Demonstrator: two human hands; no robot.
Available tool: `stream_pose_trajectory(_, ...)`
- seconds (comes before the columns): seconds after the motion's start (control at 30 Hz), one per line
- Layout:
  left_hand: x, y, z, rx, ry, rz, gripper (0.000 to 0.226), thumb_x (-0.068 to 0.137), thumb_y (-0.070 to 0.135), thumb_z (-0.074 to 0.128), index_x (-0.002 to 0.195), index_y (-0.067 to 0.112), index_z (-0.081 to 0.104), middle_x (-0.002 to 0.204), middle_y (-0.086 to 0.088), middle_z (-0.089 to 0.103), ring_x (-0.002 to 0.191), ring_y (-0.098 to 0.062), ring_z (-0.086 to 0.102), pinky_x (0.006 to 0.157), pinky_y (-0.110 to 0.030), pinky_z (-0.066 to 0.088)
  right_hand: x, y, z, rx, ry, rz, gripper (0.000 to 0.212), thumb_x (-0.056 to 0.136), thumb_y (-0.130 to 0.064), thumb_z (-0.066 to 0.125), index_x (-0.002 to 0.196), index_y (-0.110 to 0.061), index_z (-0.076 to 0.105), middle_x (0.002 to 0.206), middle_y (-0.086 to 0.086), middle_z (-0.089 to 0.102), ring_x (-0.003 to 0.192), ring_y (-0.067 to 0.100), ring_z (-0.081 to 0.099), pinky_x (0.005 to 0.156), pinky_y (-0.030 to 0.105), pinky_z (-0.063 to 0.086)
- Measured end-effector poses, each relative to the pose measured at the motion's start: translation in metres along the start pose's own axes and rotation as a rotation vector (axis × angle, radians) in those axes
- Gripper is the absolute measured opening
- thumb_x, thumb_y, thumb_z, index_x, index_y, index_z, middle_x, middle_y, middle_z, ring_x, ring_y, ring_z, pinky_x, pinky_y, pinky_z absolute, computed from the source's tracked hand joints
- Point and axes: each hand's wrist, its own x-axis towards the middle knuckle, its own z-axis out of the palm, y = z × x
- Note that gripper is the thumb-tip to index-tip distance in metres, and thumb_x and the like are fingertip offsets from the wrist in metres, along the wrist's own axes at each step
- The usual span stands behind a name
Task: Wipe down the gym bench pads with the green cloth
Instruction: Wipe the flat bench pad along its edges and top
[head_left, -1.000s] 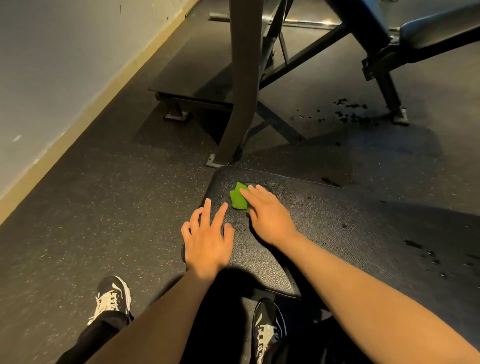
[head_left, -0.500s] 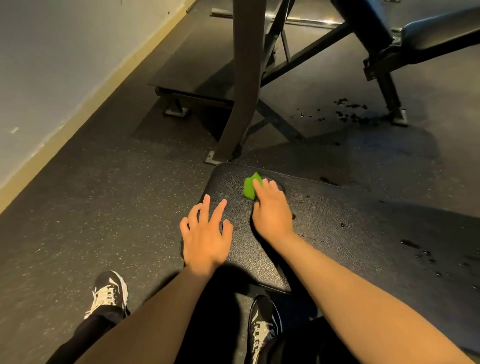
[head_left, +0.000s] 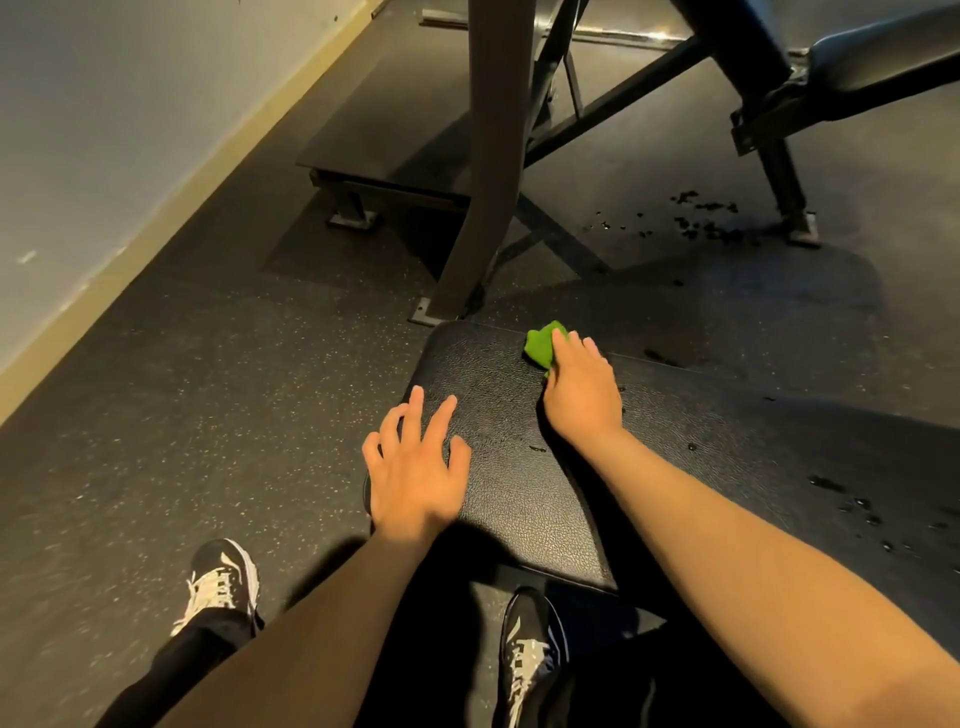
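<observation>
Crumpled green cloth (head_left: 541, 345) at black bench pad (head_left: 498, 415) far edge

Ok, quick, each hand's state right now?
Left hand: open, fingers spread, resting on the bench pad.
Right hand: open, fingers pressing the green cloth onto it.

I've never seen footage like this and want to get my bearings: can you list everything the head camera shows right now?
bench pad: one, black, centre foreground, droplets towards its right
green cloth: one, green, bunched at the pad's far edge
second bench: one, dark, top right
metal upright: one, dark, behind the pad
low platform: one, black, near the wall
wet spots: a scatter, dark, on the floor below the second bench
floor: one, speckled black
wall: one, pale, left
shoes: two, black and white, bottom
left hand: one, spread on the pad's near-left edge
right hand: one, pressing the green cloth
</observation>
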Motion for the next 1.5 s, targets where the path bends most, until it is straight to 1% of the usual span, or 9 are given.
stream_pose_trajectory(0.23,-0.001,-0.001,0.0,-0.038,0.021,-0.009,0.061,0.094,0.05,0.028,0.153,0.034,0.034,0.165,0.002,0.023,0.145,-0.02,0.022,0.115,-0.048,0.018,-0.023,-0.05,0.013,0.045,-0.045,-0.216,0.039,0.086,-0.009,0.049,0.124,-0.015,0.049,0.116,0.003,0.05,0.106,0.027,0.045,0.084,0.044,0.043)
stream_pose_trajectory(0.37,-0.001,-0.001,0.0,-0.053,0.02,-0.02,0.065,0.092,0.051,0.03,0.152,0.027,0.036,0.164,0.004,0.025,0.146,-0.019,0.023,0.116,-0.046,0.018,-0.042,-0.061,0.013,0.129,-0.165,-0.411,0.054,0.092,-0.009,0.051,0.146,-0.011,0.043,0.145,0.013,0.048,0.134,0.035,0.038,0.108,0.048,0.035)
stream_pose_trajectory(0.47,-0.001,-0.001,-0.001,-0.05,0.027,-0.017,0.064,0.092,0.051,0.03,0.152,0.028,0.037,0.164,0.003,0.025,0.146,-0.019,0.023,0.115,-0.046,0.018,-0.03,-0.049,0.008,0.086,-0.15,-0.446,0.053,0.092,-0.008,0.052,0.145,-0.013,0.043,0.141,0.008,0.049,0.131,0.031,0.039,0.105,0.047,0.039)
stream_pose_trajectory(0.57,-0.001,0.001,-0.002,-0.069,0.023,-0.019,0.064,0.092,0.051,0.029,0.153,0.029,0.035,0.164,0.004,0.024,0.146,-0.018,0.022,0.116,-0.046,0.018,-0.002,-0.033,0.007,0.028,-0.079,-0.31,0.045,0.088,-0.007,0.049,0.133,-0.013,0.046,0.12,0.005,0.05,0.11,0.027,0.044,0.087,0.047,0.046)
stream_pose_trajectory(0.73,0.0,-0.001,-0.001,-0.08,0.011,-0.033,0.064,0.092,0.05,0.03,0.153,0.032,0.034,0.165,0.006,0.022,0.147,-0.016,0.018,0.118,-0.045,0.014,0.016,-0.038,0.017,-0.042,-0.067,-0.081,0.048,0.089,-0.013,0.049,0.137,-0.013,0.043,0.13,0.008,0.048,0.121,0.033,0.043,0.095,0.046,0.041)
stream_pose_trajectory(0.9,-0.001,-0.002,-0.002,-0.078,0.011,-0.025,0.065,0.091,0.047,0.034,0.153,0.03,0.035,0.165,0.004,0.023,0.147,-0.017,0.02,0.117,-0.046,0.016,-0.013,-0.062,0.02,0.036,-0.079,-0.282,0.053,0.083,-0.008,0.051,0.136,-0.016,0.045,0.128,0.005,0.05,0.115,0.029,0.044,0.089,0.047,0.043)
stream_pose_trajectory(1.13,-0.005,-0.004,-0.008,-0.122,-0.014,0.019,0.07,0.086,0.049,0.034,0.153,0.028,0.036,0.165,0.004,0.021,0.149,-0.018,0.016,0.119,-0.045,0.012,-0.041,-0.04,0.005,0.074,-0.22,-0.417,0.062,0.092,-0.008,0.051,0.151,-0.018,0.035,0.153,0.006,0.04,0.141,0.03,0.032,0.114,0.046,0.031)
stream_pose_trajectory(1.23,-0.011,-0.008,-0.008,-0.106,-0.019,0.064,0.071,0.087,0.052,0.027,0.153,0.029,0.036,0.166,0.002,0.021,0.151,-0.018,0.016,0.119,-0.046,0.014,-0.031,-0.01,-0.006,0.026,-0.121,-0.282,0.058,0.084,-0.006,0.052,0.14,-0.016,0.041,0.128,0.003,0.048,0.117,0.027,0.045,0.094,0.047,0.044)
stream_pose_trajectory(1.5,-0.028,0.001,-0.006,-0.071,-0.03,-0.014,0.051,0.101,0.043,0.042,0.151,0.034,0.036,0.165,0.004,0.021,0.141,-0.021,0.024,0.111,-0.052,0.016,-0.036,-0.006,-0.012,-0.038,-0.092,-0.006,0.059,0.091,-0.013,0.05,0.148,-0.013,0.034,0.146,0.011,0.039,0.133,0.034,0.034,0.105,0.046,0.035)
